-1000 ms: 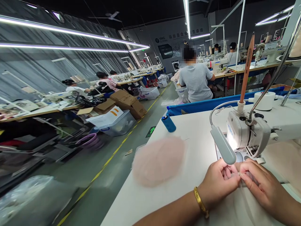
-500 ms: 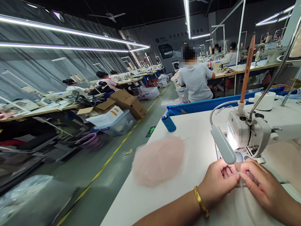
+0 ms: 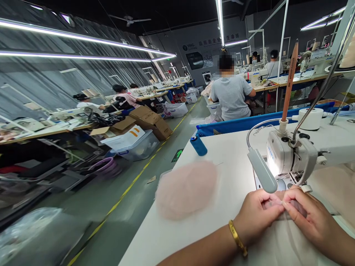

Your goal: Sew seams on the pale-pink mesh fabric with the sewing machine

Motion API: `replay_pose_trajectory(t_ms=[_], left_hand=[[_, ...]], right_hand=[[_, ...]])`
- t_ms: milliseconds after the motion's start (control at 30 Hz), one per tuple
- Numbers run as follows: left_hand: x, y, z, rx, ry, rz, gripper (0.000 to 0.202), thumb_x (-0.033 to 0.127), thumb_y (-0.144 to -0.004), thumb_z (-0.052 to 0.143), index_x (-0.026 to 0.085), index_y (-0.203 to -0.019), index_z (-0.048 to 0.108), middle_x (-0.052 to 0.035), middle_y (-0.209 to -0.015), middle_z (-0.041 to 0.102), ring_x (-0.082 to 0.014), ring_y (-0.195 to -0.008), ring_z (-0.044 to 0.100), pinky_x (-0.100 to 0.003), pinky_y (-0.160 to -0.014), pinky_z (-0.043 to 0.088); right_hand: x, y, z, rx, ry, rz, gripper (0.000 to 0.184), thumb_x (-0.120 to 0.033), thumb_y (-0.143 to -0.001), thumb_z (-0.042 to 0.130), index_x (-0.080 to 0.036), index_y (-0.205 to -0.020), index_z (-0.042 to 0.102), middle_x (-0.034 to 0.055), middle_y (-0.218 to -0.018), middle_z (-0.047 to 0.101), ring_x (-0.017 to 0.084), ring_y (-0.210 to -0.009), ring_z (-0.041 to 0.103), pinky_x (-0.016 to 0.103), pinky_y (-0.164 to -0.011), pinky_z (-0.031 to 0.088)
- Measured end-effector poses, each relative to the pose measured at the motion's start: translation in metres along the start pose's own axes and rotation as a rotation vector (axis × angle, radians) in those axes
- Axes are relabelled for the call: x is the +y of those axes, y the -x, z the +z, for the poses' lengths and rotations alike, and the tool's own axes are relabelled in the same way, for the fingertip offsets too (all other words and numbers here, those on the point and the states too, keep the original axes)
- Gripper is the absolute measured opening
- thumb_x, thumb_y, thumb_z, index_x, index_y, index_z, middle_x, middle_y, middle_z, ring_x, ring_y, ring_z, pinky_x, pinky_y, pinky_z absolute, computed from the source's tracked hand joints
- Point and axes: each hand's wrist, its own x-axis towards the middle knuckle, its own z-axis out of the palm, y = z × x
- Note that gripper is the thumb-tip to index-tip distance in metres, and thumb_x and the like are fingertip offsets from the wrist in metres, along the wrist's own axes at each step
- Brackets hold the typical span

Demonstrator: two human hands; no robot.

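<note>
Just in front of a white sewing machine (image 3: 281,151), my left hand (image 3: 259,210) and my right hand (image 3: 306,218) meet fingertip to fingertip. Both are closed in a pinch on a thin, pale sheer fabric (image 3: 285,240), which hangs down between them toward me. A grey lamp head (image 3: 262,170) on a bent metal neck shines on the needle area and partly covers the view there. More pinkish sheer fabric (image 3: 188,190) lies in a flat pile on the white table to the left of my hands.
A blue thread spool (image 3: 199,146) stands near the table's left edge. A brown pencil (image 3: 290,81) sticks up from the machine head. Blue cloth (image 3: 235,123) runs along the table's far side. Beyond it a person in a grey shirt (image 3: 231,96) sits at another machine.
My hands stay pinched on the fabric at nearly the same spot, with only a slight shift of the fingers. The camera view has moved very little.
</note>
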Motion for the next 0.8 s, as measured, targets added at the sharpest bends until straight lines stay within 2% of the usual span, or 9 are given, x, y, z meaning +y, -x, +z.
replay_pose_trajectory(t_ms=[100,167,267,500,633,800], left_hand=[[-0.0013,-0.0003,-0.0009,-0.002,0.016,0.046,0.023,0.039,-0.081,0.078,0.017,-0.084,0.081,-0.0018,-0.081,0.067,-0.0143,-0.067,0.057,-0.025,-0.061,0.045],[-0.0013,-0.0006,-0.0022,-0.001,0.02,0.097,0.024,0.04,-0.083,0.075,0.017,-0.087,0.083,-0.0043,-0.09,0.07,-0.0176,-0.077,0.062,-0.027,-0.07,0.049],[-0.0011,-0.0008,-0.0043,0.009,0.006,0.162,0.023,0.038,-0.084,0.072,0.018,-0.087,0.085,-0.0052,-0.091,0.071,-0.0218,-0.09,0.064,-0.03,-0.082,0.05],[-0.0006,0.002,-0.0041,0.024,-0.059,0.165,0.021,0.033,-0.085,0.072,0.018,-0.087,0.086,-0.0057,-0.089,0.07,-0.0213,-0.087,0.065,-0.03,-0.082,0.051],[0.0019,0.005,-0.003,0.049,-0.114,0.163,0.019,0.032,-0.086,0.072,0.019,-0.087,0.087,-0.005,-0.087,0.069,-0.0202,-0.085,0.064,-0.029,-0.082,0.051],[0.0015,0.0048,-0.0019,0.064,-0.149,0.225,0.016,0.028,-0.088,0.071,0.02,-0.087,0.085,-0.0049,-0.083,0.068,-0.0205,-0.082,0.062,-0.03,-0.08,0.052]], right_hand=[[-0.0022,0.0007,-0.0007,-0.004,-0.024,0.006,0.02,-0.04,-0.11,0.048,-0.029,-0.098,0.059,0.0003,-0.09,0.065,0.02,-0.079,0.063,0.031,-0.07,0.052],[-0.0023,0.0009,-0.0004,0.002,-0.036,0.009,0.015,-0.039,-0.109,0.05,-0.03,-0.105,0.06,0.0016,-0.099,0.069,0.021,-0.085,0.066,0.032,-0.074,0.054],[-0.0017,0.0003,-0.0001,0.007,-0.029,0.007,0.014,-0.038,-0.109,0.05,-0.03,-0.11,0.061,0.002,-0.103,0.072,0.022,-0.089,0.068,0.032,-0.075,0.056],[-0.0036,-0.0018,-0.0002,0.004,0.014,0.038,0.019,-0.04,-0.11,0.049,-0.03,-0.102,0.063,0.0009,-0.096,0.07,0.02,-0.081,0.066,0.03,-0.067,0.054],[-0.0034,-0.0019,0.0016,0.039,0.041,0.007,0.021,-0.04,-0.109,0.05,-0.028,-0.096,0.061,0.0,-0.088,0.067,0.019,-0.076,0.064,0.03,-0.065,0.053],[-0.0039,-0.001,0.0027,0.077,0.085,-0.029,0.025,-0.038,-0.109,0.048,-0.028,-0.089,0.057,-0.0021,-0.076,0.059,0.018,-0.066,0.057,0.029,-0.059,0.048]])
